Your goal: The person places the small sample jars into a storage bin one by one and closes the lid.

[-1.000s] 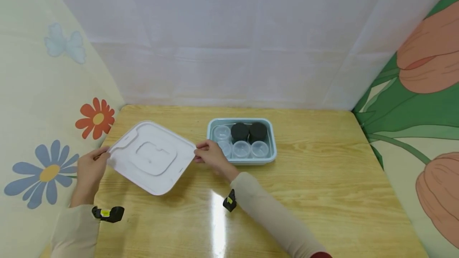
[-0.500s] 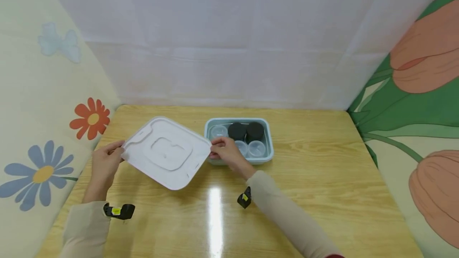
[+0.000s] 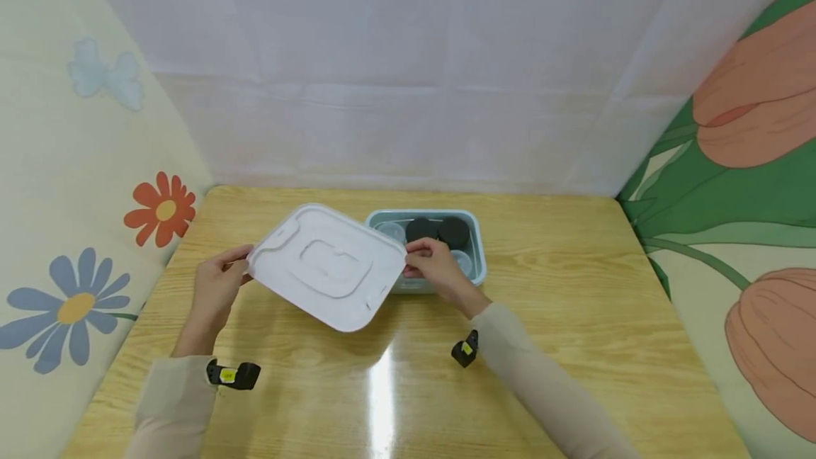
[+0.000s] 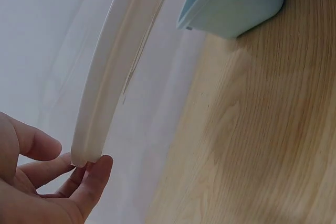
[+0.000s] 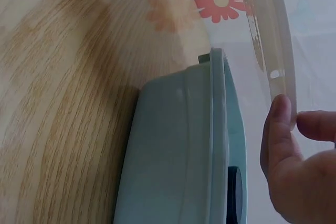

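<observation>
A white rectangular lid with rounded corners and a raised pattern is held tilted above the table. My left hand grips its left corner; in the left wrist view, the fingers lie under the lid's edge. My right hand pinches the opposite corner between thumb and fingers, over the near side of a pale blue container. Inside that container sit two black round-topped items and clear plastic cups. Lid and right hand hide part of its left and front contents.
The wooden table carries the container near its back middle. A white cloth hangs behind, with flower-printed panels at the left and right.
Both hands have moved the lid to the right, from beside the container until its right corner overlaps the container's front left. The container's contents stay in place.
</observation>
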A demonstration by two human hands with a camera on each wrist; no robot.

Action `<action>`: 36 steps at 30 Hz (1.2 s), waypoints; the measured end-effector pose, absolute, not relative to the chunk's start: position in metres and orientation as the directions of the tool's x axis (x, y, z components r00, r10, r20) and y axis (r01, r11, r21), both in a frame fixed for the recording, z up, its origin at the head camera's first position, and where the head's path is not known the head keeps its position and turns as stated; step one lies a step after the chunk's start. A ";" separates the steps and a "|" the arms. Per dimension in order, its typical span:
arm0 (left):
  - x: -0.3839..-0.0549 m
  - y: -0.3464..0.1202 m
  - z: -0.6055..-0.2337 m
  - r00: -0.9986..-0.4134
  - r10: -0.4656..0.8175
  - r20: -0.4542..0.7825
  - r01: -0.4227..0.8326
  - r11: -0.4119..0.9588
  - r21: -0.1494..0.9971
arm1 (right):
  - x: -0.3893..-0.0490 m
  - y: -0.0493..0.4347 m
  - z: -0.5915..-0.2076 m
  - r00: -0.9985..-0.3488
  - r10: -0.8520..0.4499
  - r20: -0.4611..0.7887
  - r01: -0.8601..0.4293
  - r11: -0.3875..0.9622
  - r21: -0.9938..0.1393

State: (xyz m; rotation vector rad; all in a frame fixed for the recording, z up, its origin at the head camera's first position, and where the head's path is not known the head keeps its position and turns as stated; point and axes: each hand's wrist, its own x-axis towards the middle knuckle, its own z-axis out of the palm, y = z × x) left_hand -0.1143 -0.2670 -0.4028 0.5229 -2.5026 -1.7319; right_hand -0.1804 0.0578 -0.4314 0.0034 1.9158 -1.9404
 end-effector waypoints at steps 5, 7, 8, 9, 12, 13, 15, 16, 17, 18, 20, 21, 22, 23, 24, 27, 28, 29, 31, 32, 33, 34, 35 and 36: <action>-0.115 -0.259 -0.405 -0.959 -0.265 -0.106 -0.182 0.283 0.942 | -0.181 0.072 -0.429 -0.921 -0.267 -0.284 0.283 0.045 -0.958; -0.114 -0.255 -0.404 -0.963 -0.250 -0.097 -0.162 0.258 0.952 | -0.180 0.078 -0.429 -0.922 -0.268 -0.280 0.277 0.052 -0.959; -0.115 -0.253 -0.404 -0.966 -0.241 -0.093 -0.153 0.246 0.957 | -0.180 0.082 -0.429 -0.922 -0.268 -0.280 0.276 0.054 -0.960; -0.115 -0.250 -0.404 -0.969 -0.233 -0.089 -0.145 0.235 0.961 | -0.180 0.085 -0.428 -0.922 -0.267 -0.279 0.274 0.055 -0.960; -0.117 -0.242 -0.403 -0.973 -0.215 -0.083 -0.131 0.220 0.967 | -0.180 0.095 -0.429 -0.922 -0.266 -0.282 0.274 0.067 -0.959; -0.117 -0.240 -0.403 -0.974 -0.211 -0.083 -0.130 0.217 0.967 | -0.180 0.098 -0.429 -0.922 -0.263 -0.283 0.274 0.071 -0.959; -0.119 -0.234 -0.403 -0.976 -0.200 -0.083 -0.127 0.220 0.967 | -0.180 0.104 -0.429 -0.923 -0.255 -0.287 0.276 0.080 -0.958; -0.120 -0.232 -0.403 -0.977 -0.196 -0.081 -0.125 0.227 0.966 | -0.180 0.108 -0.429 -0.924 -0.252 -0.289 0.276 0.087 -0.957; -0.120 -0.229 -0.403 -0.978 -0.192 -0.080 -0.124 0.228 0.966 | -0.180 0.111 -0.428 -0.924 -0.249 -0.290 0.276 0.092 -0.957; -0.121 -0.227 -0.404 -0.980 -0.185 -0.079 -0.122 0.232 0.965 | -0.180 0.114 -0.428 -0.925 -0.245 -0.290 0.276 0.092 -0.957; -0.123 -0.222 -0.404 -0.982 -0.174 -0.077 -0.119 0.241 0.963 | -0.180 0.120 -0.427 -0.926 -0.241 -0.289 0.274 0.092 -0.957; -0.123 -0.220 -0.404 -0.982 -0.171 -0.076 -0.117 0.243 0.963 | -0.180 0.123 -0.427 -0.927 -0.241 -0.287 0.272 0.094 -0.958; -0.124 -0.217 -0.404 -0.983 -0.165 -0.076 -0.116 0.246 0.962 | -0.180 0.126 -0.427 -0.928 -0.240 -0.285 0.269 0.096 -0.958; -0.124 -0.215 -0.404 -0.984 -0.160 -0.079 -0.117 0.244 0.963 | -0.180 0.129 -0.426 -0.929 -0.239 -0.281 0.266 0.095 -0.959; -0.124 -0.213 -0.404 -0.985 -0.156 -0.081 -0.118 0.247 0.962 | -0.180 0.131 -0.426 -0.931 -0.235 -0.279 0.264 0.094 -0.960; -0.126 -0.207 -0.403 -0.985 -0.148 -0.090 -0.125 0.246 0.961 | -0.179 0.139 -0.426 -0.934 -0.228 -0.275 0.260 0.094 -0.961; -0.126 -0.205 -0.402 -0.985 -0.143 -0.096 -0.130 0.252 0.959 | -0.179 0.141 -0.426 -0.935 -0.223 -0.274 0.260 0.092 -0.961; -0.126 -0.203 -0.402 -0.984 -0.144 -0.102 -0.136 0.256 0.957 | -0.178 0.143 -0.426 -0.936 -0.218 -0.276 0.261 0.095 -0.961; -0.127 -0.200 -0.402 -0.984 -0.142 -0.110 -0.145 0.269 0.952 | -0.178 0.146 -0.425 -0.938 -0.211 -0.274 0.260 0.094 -0.961; -0.127 -0.199 -0.402 -0.983 -0.143 -0.113 -0.150 0.283 0.947 | -0.177 0.148 -0.425 -0.940 -0.204 -0.274 0.260 0.096 -0.961; -0.127 -0.198 -0.402 -0.983 -0.143 -0.113 -0.152 0.296 0.943 | -0.177 0.149 -0.424 -0.941 -0.198 -0.275 0.260 0.098 -0.961; -0.127 -0.196 -0.402 -0.984 -0.141 -0.113 -0.152 0.304 0.940 | -0.177 0.151 -0.424 -0.942 -0.194 -0.274 0.259 0.099 -0.961; -0.128 -0.195 -0.402 -0.984 -0.141 -0.112 -0.152 0.312 0.938 | -0.177 0.152 -0.423 -0.943 -0.189 -0.275 0.260 0.100 -0.961; -0.128 -0.193 -0.403 -0.984 -0.139 -0.111 -0.150 0.320 0.935 | -0.177 0.154 -0.423 -0.944 -0.187 -0.271 0.257 0.097 -0.962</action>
